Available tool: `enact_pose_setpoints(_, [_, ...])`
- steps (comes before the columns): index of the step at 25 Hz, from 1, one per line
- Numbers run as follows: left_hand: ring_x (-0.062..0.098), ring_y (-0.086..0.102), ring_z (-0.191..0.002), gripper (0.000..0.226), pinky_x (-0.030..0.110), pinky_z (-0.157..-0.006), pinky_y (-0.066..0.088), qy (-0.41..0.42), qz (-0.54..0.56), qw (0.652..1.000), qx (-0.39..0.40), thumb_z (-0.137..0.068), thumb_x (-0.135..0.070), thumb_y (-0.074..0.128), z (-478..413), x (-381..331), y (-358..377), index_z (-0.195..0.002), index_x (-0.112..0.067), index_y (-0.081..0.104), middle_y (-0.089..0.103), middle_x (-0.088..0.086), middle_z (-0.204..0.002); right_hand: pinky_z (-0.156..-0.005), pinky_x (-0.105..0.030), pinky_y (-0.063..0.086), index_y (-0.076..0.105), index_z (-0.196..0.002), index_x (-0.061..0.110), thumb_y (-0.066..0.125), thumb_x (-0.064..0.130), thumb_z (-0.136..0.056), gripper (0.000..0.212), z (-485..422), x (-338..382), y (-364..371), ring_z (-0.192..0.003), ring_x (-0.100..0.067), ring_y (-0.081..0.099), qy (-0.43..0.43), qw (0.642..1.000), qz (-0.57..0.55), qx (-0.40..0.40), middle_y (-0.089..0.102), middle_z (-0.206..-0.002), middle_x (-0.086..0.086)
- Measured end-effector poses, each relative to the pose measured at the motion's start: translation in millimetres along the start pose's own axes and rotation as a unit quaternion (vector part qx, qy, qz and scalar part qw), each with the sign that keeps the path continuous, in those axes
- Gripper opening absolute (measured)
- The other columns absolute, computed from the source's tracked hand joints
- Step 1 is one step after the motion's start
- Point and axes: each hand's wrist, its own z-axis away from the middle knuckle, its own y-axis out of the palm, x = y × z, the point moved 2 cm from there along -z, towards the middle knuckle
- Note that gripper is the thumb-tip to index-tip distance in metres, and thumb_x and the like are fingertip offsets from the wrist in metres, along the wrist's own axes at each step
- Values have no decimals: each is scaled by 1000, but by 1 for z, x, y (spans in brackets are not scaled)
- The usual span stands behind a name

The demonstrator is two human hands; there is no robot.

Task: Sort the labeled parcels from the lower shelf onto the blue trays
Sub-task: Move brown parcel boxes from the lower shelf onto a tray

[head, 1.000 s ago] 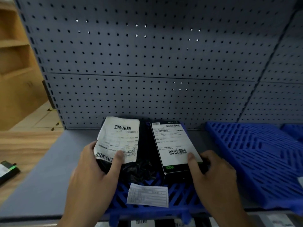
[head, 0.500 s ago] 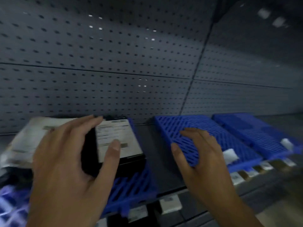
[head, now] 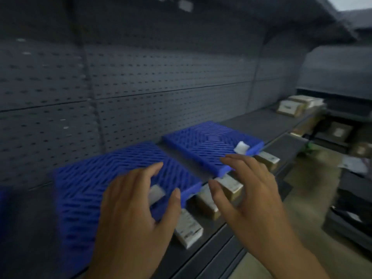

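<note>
Parcels held a second ago have been released; left hand and right hand, open and empty, are now spread over bare blue trays, so another pickup is judged next.

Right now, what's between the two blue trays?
Head view: only a bare strip of grey shelf separates the near tray from the far tray.

Shelf access: open from the front.
Two blue trays occupy the shelf centre; bare shelf lies toward its right end, before stacked boxes.
</note>
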Motion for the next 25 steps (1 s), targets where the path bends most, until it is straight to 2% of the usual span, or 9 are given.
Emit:
enact_pose_setpoints(5, [1, 43, -117, 55, 31, -100, 34, 57, 65, 996, 11, -89, -68, 50, -69, -119, 132, -136, -40, 52, 55, -25, -124, -103, -29, 38, 59, -130, 30, 56, 54, -90, 46, -35, -138, -74, -122, -6, 51, 34, 997, 59, -22, 56, -127, 17])
enact_pose_setpoints(7, [-4, 40, -112, 53, 30, -99, 32, 81, 82, 993, 22, -88, -66, 49, -92, -161, 178, -135, -40, 51, 52, -27, -120, -104, -26, 36, 57, -130, 32, 55, 54, -90, 46, -48, -186, -100, -122, -4, 49, 52, 995, 76, -33, 55, -126, 20])
enact_pose_setpoints(10, [-12, 31, -108, 55, 31, -99, 32, 104, 113, 987, 46, -86, -71, 42, -122, -206, 238, -135, -46, 46, 47, -31, -120, -106, -23, 32, 57, -131, 34, 58, 53, -89, 45, -62, -249, -124, -123, 0, 47, 79, 991, 97, -38, 54, -126, 23])
enact_pose_setpoints(14, [-15, 32, -100, 56, 27, -92, 32, 123, 159, 977, 73, -84, -75, 39, -171, -254, 337, -133, -51, 45, 49, -33, -119, -104, -15, 25, 59, -128, 36, 59, 54, -87, 44, -90, -348, -140, -124, 2, 47, 130, 983, 126, -42, 55, -126, 24])
enact_pose_setpoints(16, [-15, 30, -102, 56, 24, -90, 30, 123, 176, 974, 74, -84, -76, 39, -199, -271, 384, -134, -51, 45, 50, -32, -123, -103, -11, 23, 62, -126, 36, 63, 52, -86, 43, -110, -393, -142, -123, 2, 47, 147, 978, 139, -46, 56, -125, 24])
enact_pose_setpoints(18, [-12, 30, -109, 57, 25, -92, 31, 119, 185, 972, 77, -85, -73, 41, -234, -287, 433, -136, -49, 45, 51, -27, -129, -104, -16, 27, 62, -125, 36, 69, 49, -88, 40, -138, -441, -144, -121, 3, 47, 156, 976, 148, -44, 55, -123, 25])
enact_pose_setpoints(21, [-5, 37, -114, 57, 34, -100, 41, 111, 201, 969, 92, -85, -70, 45, -288, -315, 494, -136, -45, 48, 53, -24, -127, -102, -27, 35, 61, -123, 39, 66, 51, -88, 37, -182, -504, -150, -119, 3, 48, 159, 972, 165, -46, 55, -121, 26])
enact_pose_setpoints(25, [-1, 42, -117, 56, 38, -103, 44, 109, 206, 967, 107, -87, -69, 47, -348, -354, 571, -137, -45, 48, 52, -24, -127, -100, -31, 38, 61, -119, 40, 62, 53, -89, 33, -228, -598, -158, -117, 0, 50, 164, 972, 158, -56, 56, -119, 25])
